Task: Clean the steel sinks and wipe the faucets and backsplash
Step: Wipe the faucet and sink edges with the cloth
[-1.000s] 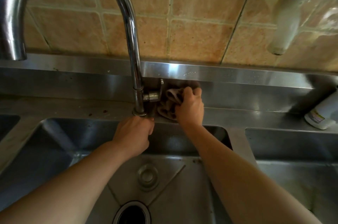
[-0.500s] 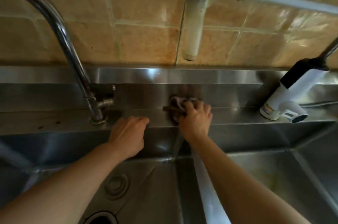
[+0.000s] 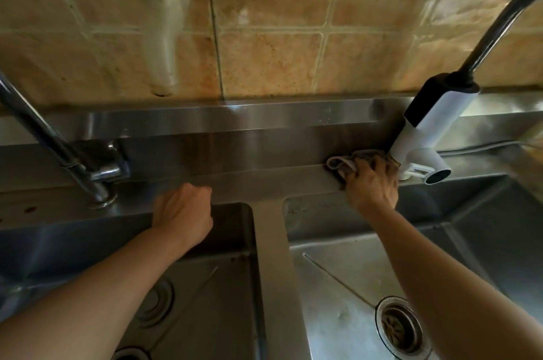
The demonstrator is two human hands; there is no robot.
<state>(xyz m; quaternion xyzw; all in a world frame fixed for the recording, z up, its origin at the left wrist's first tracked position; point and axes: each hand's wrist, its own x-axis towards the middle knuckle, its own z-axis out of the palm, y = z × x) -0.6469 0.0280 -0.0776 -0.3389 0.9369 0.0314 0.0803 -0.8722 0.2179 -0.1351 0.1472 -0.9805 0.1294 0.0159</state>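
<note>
A: Where is the cloth (image 3: 349,164)?

B: Bunched, greyish and soft, on the back ledge (image 3: 264,183) of the brushed-steel sinks, against the backsplash (image 3: 264,145) and just beside the white plastic faucet (image 3: 426,136). The right hand (image 3: 371,186) presses it, fingers curled over it.

A: The left hand (image 3: 183,214)?

B: Knuckles bent, fingers together, resting on the rear rim of the left sink (image 3: 223,286), near the chrome gooseneck faucet (image 3: 88,171).

A: The right sink (image 3: 338,286)?

B: A round drain strainer (image 3: 401,327) near its front.

White pipes (image 3: 164,36) cross the tiled wall (image 3: 270,65) — stained.
</note>
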